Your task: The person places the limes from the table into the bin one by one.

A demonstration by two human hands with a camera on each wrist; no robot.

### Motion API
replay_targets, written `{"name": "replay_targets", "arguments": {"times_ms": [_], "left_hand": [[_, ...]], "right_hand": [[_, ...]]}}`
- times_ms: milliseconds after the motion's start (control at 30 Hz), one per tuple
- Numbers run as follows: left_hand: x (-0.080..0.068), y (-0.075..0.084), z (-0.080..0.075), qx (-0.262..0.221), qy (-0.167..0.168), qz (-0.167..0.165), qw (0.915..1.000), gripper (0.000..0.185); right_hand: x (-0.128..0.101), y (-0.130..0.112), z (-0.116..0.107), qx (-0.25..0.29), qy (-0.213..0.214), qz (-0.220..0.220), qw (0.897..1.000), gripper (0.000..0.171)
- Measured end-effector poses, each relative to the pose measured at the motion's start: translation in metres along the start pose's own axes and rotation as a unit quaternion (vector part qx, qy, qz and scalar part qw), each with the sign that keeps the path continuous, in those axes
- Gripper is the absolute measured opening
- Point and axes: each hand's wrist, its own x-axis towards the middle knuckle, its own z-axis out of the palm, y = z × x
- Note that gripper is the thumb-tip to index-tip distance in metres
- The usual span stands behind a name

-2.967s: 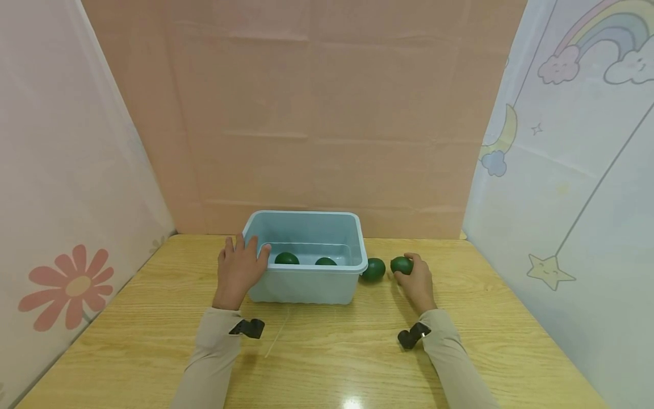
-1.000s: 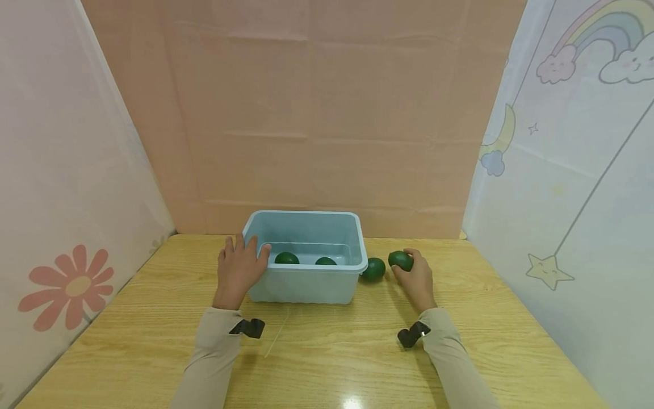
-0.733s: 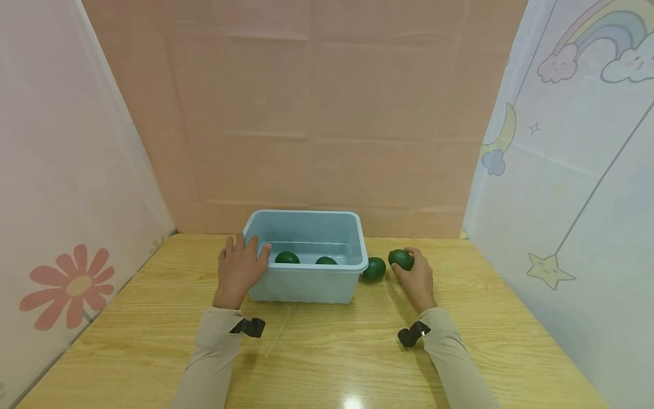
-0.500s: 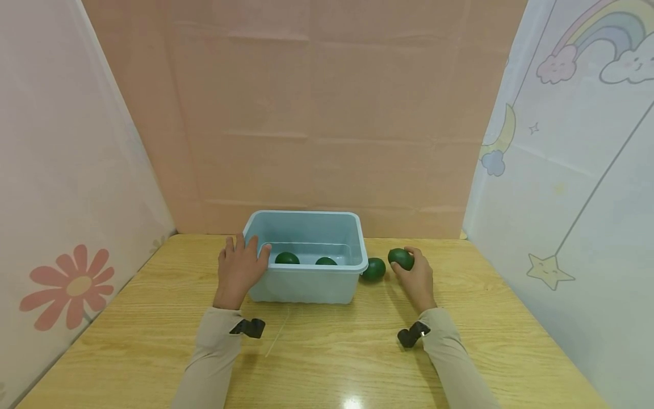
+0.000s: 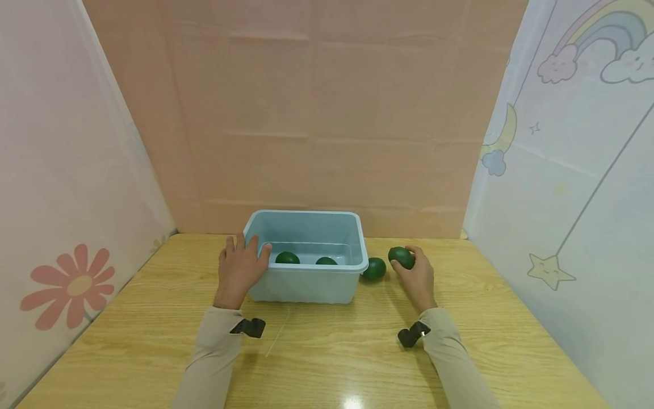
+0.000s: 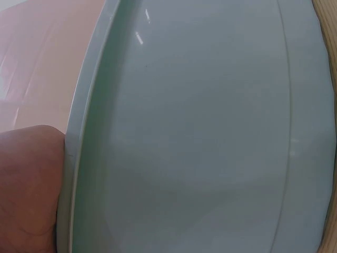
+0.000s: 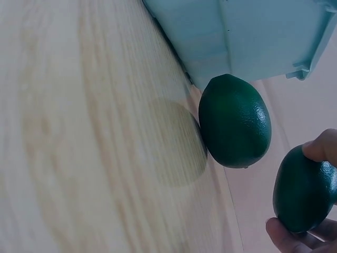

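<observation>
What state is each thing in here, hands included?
Blue bin: upright, open-topped
Left green fruit inside: partly hidden
Right green fruit inside: mostly hidden
Green fruit beside bin: on the table, unheld
Held fruit: in grip, looks whole
Left hand: resting on bin rim
Right hand: pinching that fruit

The head view is evenly bright with glare [image 5: 351, 403] at 6 o'clock on the table [image 5: 332, 352], while the dimmer wrist views show glints [image 6: 139, 38] at the left's 11 o'clock and a shadow [image 7: 180, 147] at a green fruit's [image 7: 235, 121] 8 o'clock.

Held green fruit [image 5: 401, 257] has risen (slightly).
</observation>
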Motion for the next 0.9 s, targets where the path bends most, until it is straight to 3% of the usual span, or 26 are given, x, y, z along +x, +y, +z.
{"name": "replay_targets", "arguments": {"times_ms": [900], "left_hand": [[0.0004, -0.0009, 0.0005, -0.001, 0.006, 0.004, 1.0000, 0.060]], "right_hand": [[0.0008, -0.0031, -0.0006, 0.012, 0.021, -0.009, 1.000, 0.058]]}}
